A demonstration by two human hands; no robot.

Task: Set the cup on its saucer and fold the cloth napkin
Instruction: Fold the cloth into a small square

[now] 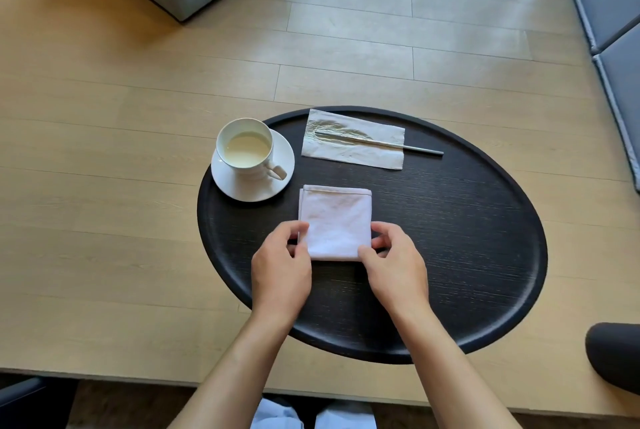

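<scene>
Two hands: my left hand (281, 264) and right hand (394, 264) pinch the napkin's (335, 220) near corners, fingers (375, 232) closed on cloth.
Napkin: white folded square, mid-worktop (467, 255).
Cup (244, 148): on saucer (252, 187), overhanging the worktop's left rim.
Room: bare dark woodgrain right.

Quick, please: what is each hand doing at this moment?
Left hand: pinching the cloth napkin's near left corner.
Right hand: pinching its near right corner.
</scene>
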